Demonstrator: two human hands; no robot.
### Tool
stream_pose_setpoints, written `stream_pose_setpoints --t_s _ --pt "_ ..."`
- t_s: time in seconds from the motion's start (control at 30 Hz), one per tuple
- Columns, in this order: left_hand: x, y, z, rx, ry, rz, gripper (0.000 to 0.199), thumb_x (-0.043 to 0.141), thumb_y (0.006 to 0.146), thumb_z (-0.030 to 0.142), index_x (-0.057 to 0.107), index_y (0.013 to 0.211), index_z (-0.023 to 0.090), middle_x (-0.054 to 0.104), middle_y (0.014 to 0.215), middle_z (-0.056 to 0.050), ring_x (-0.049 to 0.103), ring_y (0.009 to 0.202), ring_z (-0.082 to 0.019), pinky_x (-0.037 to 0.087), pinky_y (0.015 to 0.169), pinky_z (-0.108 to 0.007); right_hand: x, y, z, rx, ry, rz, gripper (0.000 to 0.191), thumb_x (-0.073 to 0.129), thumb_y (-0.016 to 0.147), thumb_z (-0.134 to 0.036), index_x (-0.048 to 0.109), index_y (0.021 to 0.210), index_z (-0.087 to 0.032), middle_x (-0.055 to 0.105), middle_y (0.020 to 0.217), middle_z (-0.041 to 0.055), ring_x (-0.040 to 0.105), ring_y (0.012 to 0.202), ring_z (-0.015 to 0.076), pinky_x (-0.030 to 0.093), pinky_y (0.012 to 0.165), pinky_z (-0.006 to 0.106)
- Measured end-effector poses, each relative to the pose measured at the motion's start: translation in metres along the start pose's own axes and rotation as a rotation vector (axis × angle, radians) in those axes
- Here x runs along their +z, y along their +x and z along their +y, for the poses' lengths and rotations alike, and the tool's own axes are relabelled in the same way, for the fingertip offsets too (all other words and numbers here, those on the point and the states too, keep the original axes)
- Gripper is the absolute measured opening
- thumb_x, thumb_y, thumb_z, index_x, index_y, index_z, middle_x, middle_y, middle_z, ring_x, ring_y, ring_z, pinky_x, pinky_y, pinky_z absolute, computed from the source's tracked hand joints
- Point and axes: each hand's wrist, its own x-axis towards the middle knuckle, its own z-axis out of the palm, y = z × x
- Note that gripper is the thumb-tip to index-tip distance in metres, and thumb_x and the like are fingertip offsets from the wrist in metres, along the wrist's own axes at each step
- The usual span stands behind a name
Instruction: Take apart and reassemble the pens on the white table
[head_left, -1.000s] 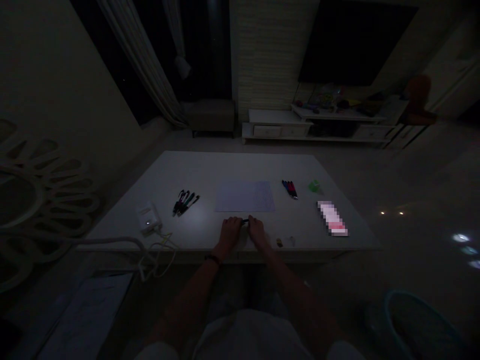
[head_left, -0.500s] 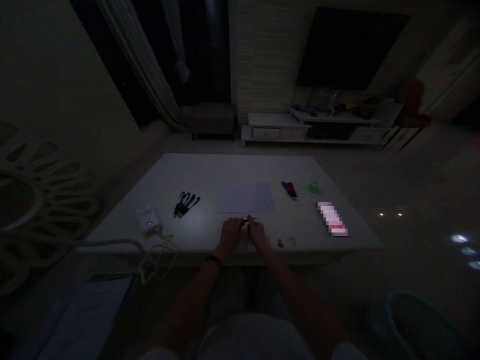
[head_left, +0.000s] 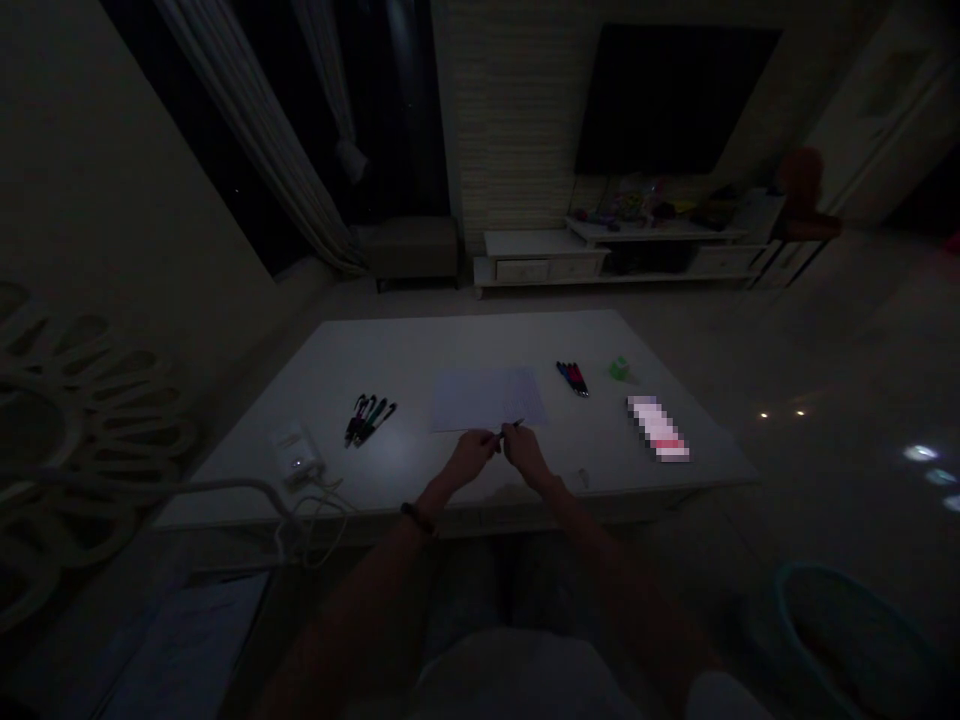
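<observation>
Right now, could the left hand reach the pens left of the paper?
Probably yes: the left hand is on the table near the paper, and nothing shows between it and those pens.

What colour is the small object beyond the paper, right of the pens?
Green; the small object shows best in the head view.

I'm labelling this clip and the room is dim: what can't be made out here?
Head view only:
The slim dark pen-like item: the left hand and right hand cover part of it, so which hand grips it is unclear.
The pink package: pixelated, so any print is unreadable.
The sheet of paper: any marks are too faint.
The shelf items: too small and dark to name.
</observation>
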Motion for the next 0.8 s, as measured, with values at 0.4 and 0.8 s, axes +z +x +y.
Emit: stream_pose_setpoints --t_s 0.4,0.8 --pt "0.036 -0.012 -0.027 0.073 0.448 0.12 0.016 0.043 0.089 0.021 0.058 0.096 0.019 0.061 0.094 -0.006 0.052 0.091 -0.019 0.035 0.077 -0.032 -0.021 0.003 0.032 0.002 0.092 -0.199 0.031 0.063 0.069 -0.045 0.063 0.074 -0.014 0.064 0.063 0.0029 0.055 0.05 0.01 0.039 0.045 0.019" --pt "0.05 -0.017 -0.033 0.047 0.533 0.117 0.018 0.04 0.088 0.015 0.051 0.102 0.018 0.056 0.1 -0.006 0.049 0.094 -0.019 0.035 0.08 -0.032 -0.026 0.022 0.048 0.066 0.031 -0.212 0.029 0.063 0.07 -0.042 0.065 0.075 -0.014 0.064 0.06 0.0026 0.053 0.047 0.0099 0.038 0.044 0.019"
